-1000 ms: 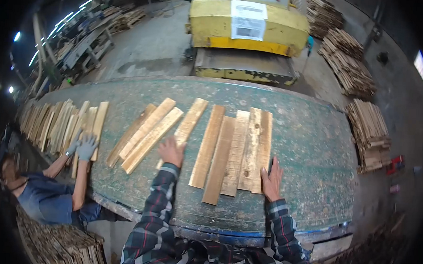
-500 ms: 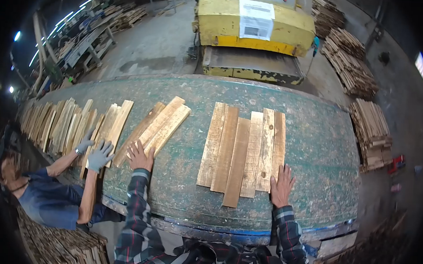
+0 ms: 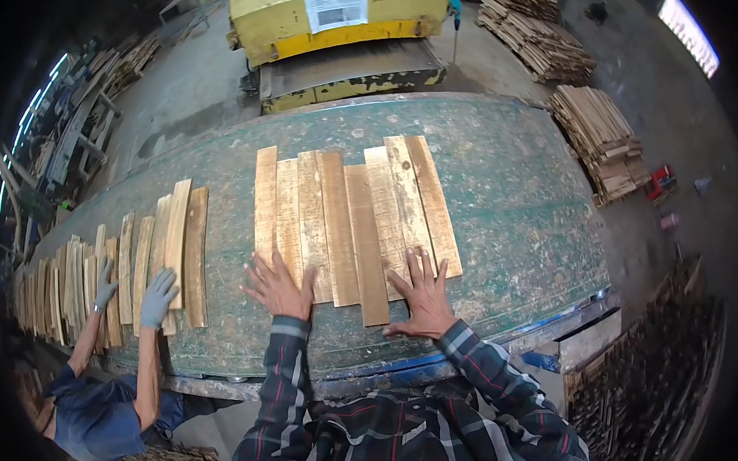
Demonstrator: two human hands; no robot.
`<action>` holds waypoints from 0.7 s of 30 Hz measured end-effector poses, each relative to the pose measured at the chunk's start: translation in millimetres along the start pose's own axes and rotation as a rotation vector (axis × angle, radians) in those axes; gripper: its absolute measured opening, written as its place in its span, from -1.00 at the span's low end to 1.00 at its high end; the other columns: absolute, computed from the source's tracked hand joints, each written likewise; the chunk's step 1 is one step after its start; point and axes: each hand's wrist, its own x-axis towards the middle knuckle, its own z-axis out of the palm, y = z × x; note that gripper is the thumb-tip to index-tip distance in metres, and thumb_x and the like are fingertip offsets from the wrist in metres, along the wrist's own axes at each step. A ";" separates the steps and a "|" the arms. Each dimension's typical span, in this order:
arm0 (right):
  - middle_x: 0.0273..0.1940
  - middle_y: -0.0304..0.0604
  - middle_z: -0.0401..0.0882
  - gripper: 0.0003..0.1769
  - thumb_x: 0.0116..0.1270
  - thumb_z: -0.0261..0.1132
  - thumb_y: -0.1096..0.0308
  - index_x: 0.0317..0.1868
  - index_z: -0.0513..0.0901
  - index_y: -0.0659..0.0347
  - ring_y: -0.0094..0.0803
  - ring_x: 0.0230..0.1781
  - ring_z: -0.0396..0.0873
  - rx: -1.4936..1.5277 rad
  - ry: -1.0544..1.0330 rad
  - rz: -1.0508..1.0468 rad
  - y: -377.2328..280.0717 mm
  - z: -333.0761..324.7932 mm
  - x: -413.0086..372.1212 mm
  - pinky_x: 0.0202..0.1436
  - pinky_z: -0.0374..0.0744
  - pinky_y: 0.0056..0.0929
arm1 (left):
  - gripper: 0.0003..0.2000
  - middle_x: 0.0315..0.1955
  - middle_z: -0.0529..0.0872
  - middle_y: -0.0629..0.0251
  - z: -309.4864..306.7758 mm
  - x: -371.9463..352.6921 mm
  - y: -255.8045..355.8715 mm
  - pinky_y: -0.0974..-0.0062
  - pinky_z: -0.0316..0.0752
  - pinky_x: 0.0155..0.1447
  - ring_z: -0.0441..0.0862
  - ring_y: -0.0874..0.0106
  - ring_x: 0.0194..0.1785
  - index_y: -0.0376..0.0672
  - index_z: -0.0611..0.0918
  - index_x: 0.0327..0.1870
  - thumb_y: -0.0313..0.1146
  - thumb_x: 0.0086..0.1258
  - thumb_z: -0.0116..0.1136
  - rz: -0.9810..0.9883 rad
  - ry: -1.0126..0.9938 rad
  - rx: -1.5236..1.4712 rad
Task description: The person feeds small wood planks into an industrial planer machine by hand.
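Note:
A row of wooden boards (image 3: 334,221) lies side by side on the green worktable (image 3: 517,229), their ends uneven. My left hand (image 3: 282,291) is spread flat over the near ends of the pale boards on the row's left side. Fingers apart, my right hand (image 3: 423,300) rests at the near ends of the boards on the right, its thumb close to a darker board (image 3: 368,255) that sticks out towards me. Neither hand is wrapped round a board. One board at the right has a dark knot near its far end.
At the left, a co-worker's gloved hands (image 3: 158,297) touch another line of boards (image 3: 141,262). A yellow machine (image 3: 337,23) stands beyond the table. Board stacks (image 3: 599,142) stand on the floor at the right, near a red object (image 3: 659,184).
The view has turned right. My left hand has brought pale boards across to the row's left side. My right hand has shifted from the row's right edge onto its near ends.

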 end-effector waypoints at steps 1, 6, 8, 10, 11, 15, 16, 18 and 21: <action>0.69 0.28 -0.22 0.42 -0.17 0.43 -0.67 0.64 0.24 -0.05 0.31 0.71 -0.30 0.031 0.019 0.033 2.2 5.2 2.3 0.58 -0.37 0.57 | -0.10 0.66 0.00 -0.21 -4.0 -17.0 -0.1 -0.52 -0.42 0.57 -0.16 -0.21 0.71 0.08 0.22 0.67 0.43 0.42 0.00 0.170 0.055 0.009; 0.56 0.24 0.13 0.31 -0.10 0.44 -0.61 0.58 0.33 -0.05 0.20 0.61 0.06 0.142 0.255 0.126 8.5 35.1 18.0 0.60 -0.20 0.53 | -0.07 0.68 0.01 -0.08 -4.5 -62.7 25.5 -0.53 -0.50 0.56 -0.20 -0.16 0.72 0.21 0.27 0.66 0.48 0.31 0.10 0.711 -0.045 -0.044; 0.51 0.20 0.20 0.28 -0.08 0.44 -0.60 0.56 0.35 -0.04 0.16 0.57 0.13 0.092 0.236 0.114 7.7 31.3 22.9 0.60 -0.18 0.52 | -0.07 0.68 0.03 -0.05 34.0 -49.6 25.3 -0.54 -0.49 0.56 -0.17 -0.16 0.72 0.24 0.29 0.65 0.49 0.28 0.12 0.689 0.076 0.079; 0.50 0.20 0.22 0.26 -0.08 0.45 -0.59 0.54 0.38 -0.03 0.18 0.55 0.15 0.086 0.212 0.123 6.4 19.9 21.2 0.59 -0.18 0.53 | -0.05 0.67 0.05 -0.08 33.9 -34.3 28.1 -0.57 -0.40 0.55 -0.12 -0.20 0.71 0.20 0.28 0.65 0.47 0.28 0.14 0.510 0.036 0.101; 0.51 0.21 0.20 0.25 -0.09 0.47 -0.58 0.53 0.39 -0.04 0.21 0.56 0.13 0.106 0.201 0.136 6.6 10.2 18.7 0.59 -0.20 0.55 | -0.05 0.67 0.05 -0.08 26.5 -25.6 25.6 -0.58 -0.37 0.55 -0.11 -0.21 0.70 0.18 0.28 0.65 0.49 0.29 0.12 0.449 -0.001 0.104; 0.59 0.38 -0.01 0.35 -0.18 0.54 -0.56 0.57 0.33 -0.01 0.46 0.62 -0.10 0.048 0.217 0.223 23.4 -17.9 12.4 0.54 -0.32 0.65 | 0.23 0.66 0.00 -0.22 4.9 -2.4 -25.4 -0.59 -0.34 0.53 -0.19 -0.30 0.70 0.16 0.16 0.70 0.74 0.00 0.07 0.336 -0.025 0.135; 0.60 0.41 -0.06 0.38 -0.19 0.55 -0.56 0.59 0.31 0.00 0.50 0.63 -0.15 0.049 0.203 0.255 31.0 -23.1 9.9 0.53 -0.34 0.66 | 0.30 0.66 -0.01 -0.25 2.4 1.5 -42.1 -0.59 -0.34 0.53 -0.21 -0.31 0.70 0.16 0.13 0.71 0.79 -0.07 0.06 0.303 -0.051 0.149; 0.62 0.48 -0.21 0.44 -0.20 0.52 -0.61 0.62 0.25 -0.01 0.51 0.65 -0.25 0.065 0.097 0.282 44.3 -22.8 11.6 0.53 -0.33 0.66 | 0.51 0.64 -0.18 -0.39 10.1 7.5 -65.4 -0.61 -0.30 0.51 -0.26 -0.46 0.65 0.10 0.04 0.72 0.82 -0.34 0.18 0.302 -0.159 0.119; 0.64 0.52 -0.30 0.45 -0.19 0.42 -0.70 0.63 0.25 -0.02 0.64 0.61 -0.29 0.031 -0.035 0.252 45.5 -18.2 19.2 0.53 -0.26 0.65 | 0.63 0.61 -0.36 -0.47 6.3 5.4 -64.8 -0.64 -0.25 0.48 -0.28 -0.61 0.58 -0.04 0.02 0.71 0.81 -0.50 0.27 0.399 -0.244 0.008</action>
